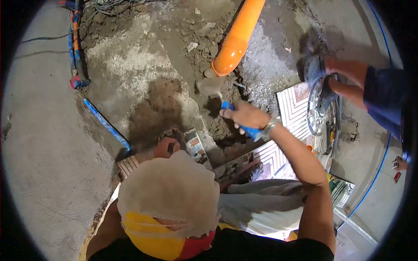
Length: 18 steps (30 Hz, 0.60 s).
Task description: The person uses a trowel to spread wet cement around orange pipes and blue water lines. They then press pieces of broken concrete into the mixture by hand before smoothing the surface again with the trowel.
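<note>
My right hand [249, 116] is wrapped round the blue handle of a trowel [211, 87], a bracelet on its wrist. The trowel's greyish blade lies over wet, dug-out ground just below the mouth of an orange pipe [235, 48]. My left hand [167, 147] rests low beside a patterned tile strip [197, 145], fingers curled; a cap [170, 187] hides part of it, and what it grips cannot be made out. At the right, another person's hands [348, 80] hold a dark, dusty tool [321, 98] over the striped tiles [296, 106].
A blue pipe [106, 124] slants up from the floor at left, near blue and orange conduits [76, 43]. Rubble [204, 39] surrounds the orange pipe. A blue cable [378, 169] runs along the right side, where a further hand [401, 163] shows at the edge.
</note>
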Motion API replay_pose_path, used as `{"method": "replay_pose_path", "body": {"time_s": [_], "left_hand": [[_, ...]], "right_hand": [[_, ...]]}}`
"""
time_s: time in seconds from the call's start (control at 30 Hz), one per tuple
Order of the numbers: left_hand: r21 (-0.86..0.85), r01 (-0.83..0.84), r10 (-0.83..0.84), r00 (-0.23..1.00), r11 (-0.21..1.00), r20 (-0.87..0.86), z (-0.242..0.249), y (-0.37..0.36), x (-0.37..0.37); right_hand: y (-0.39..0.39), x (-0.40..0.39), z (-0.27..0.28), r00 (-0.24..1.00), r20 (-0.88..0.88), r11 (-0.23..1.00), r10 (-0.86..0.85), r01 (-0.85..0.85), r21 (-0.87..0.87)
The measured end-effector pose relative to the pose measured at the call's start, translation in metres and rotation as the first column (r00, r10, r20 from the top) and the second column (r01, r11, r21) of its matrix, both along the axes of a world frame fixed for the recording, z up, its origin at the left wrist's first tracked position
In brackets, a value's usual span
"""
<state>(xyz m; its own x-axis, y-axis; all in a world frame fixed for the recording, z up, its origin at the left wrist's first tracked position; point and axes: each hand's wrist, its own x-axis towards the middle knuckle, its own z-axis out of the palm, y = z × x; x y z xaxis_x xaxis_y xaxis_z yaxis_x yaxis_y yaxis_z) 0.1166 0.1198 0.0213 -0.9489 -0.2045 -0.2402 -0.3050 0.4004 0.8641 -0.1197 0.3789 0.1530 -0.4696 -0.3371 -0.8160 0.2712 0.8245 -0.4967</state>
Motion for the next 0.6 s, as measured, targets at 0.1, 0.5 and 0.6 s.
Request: {"method": "replay_pose_path", "body": {"time_s": [0.1,0.5,0.6], "left_hand": [[0.058,-0.066,0.058,0.990,0.996,0.130,0.003,0.007,0.001],[-0.052,-0.060,0.062,0.997,0.997,0.034,-0.009,0.000,-0.002],[0.151,0.075,-0.073,0.997,0.986,-0.018,-0.026,-0.013,0.003]], "right_hand": [[-0.010,-0.041,0.015,0.991,-0.132,0.999,0.011,-0.017,-0.044],[-0.022,-0.011,-0.118,0.226,-0.574,0.467,0.787,-0.826,0.315],[-0.022,-0.020,-0.025,0.591,-0.370,0.674,0.716,-0.723,0.149]]}}
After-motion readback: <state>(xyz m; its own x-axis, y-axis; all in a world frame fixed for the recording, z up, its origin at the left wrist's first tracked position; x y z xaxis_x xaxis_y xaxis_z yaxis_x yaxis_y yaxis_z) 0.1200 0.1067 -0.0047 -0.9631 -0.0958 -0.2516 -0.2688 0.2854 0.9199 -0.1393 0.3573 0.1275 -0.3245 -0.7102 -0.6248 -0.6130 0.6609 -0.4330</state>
